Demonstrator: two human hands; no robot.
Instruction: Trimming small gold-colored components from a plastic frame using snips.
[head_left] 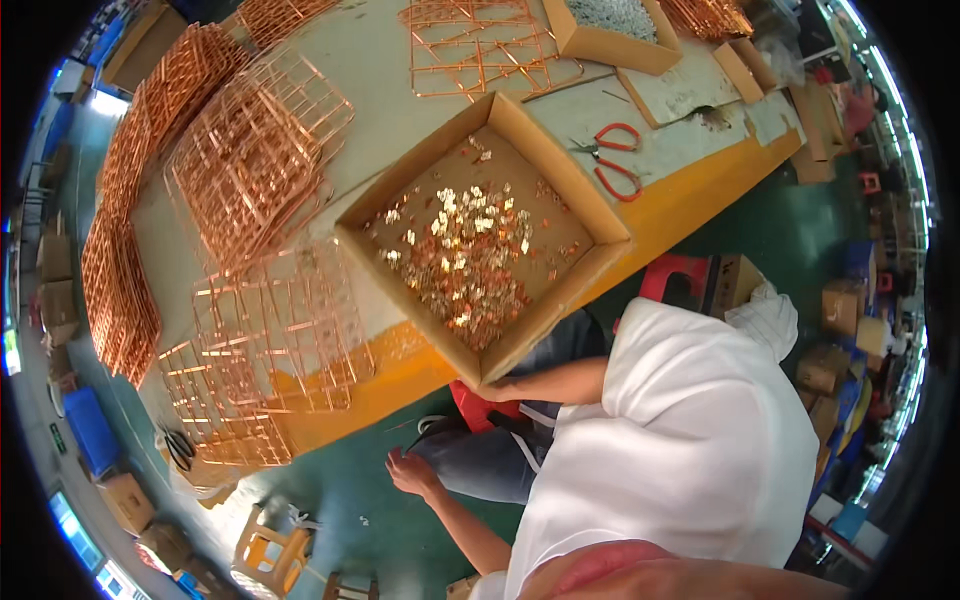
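Note:
A shallow cardboard box (pixel 545 130) rests partly on the table and reaches out over its near edge. Many small shiny gold and copper-coloured metal pieces (pixel 465 250) lie loose inside, heaped toward the middle and near side. My right hand (pixel 497 389) holds the box at its near corner, fingers partly hidden beneath it. Lower down, my left hand (pixel 410 472) hangs in front of my knee, away from the table. Its fingers are loosely bent and apart, with nothing visible in them.
Copper-coloured wire grids lie in stacks (pixel 255 160) and singly (pixel 290 330) on the table (pixel 690 200). Red-handled pliers (pixel 612 160) lie right of the box. Another carton (pixel 610 45) holds silvery pieces. Black-handled scissors (pixel 178 447) lie at the left corner. A yellow stool (pixel 270 550) stands below.

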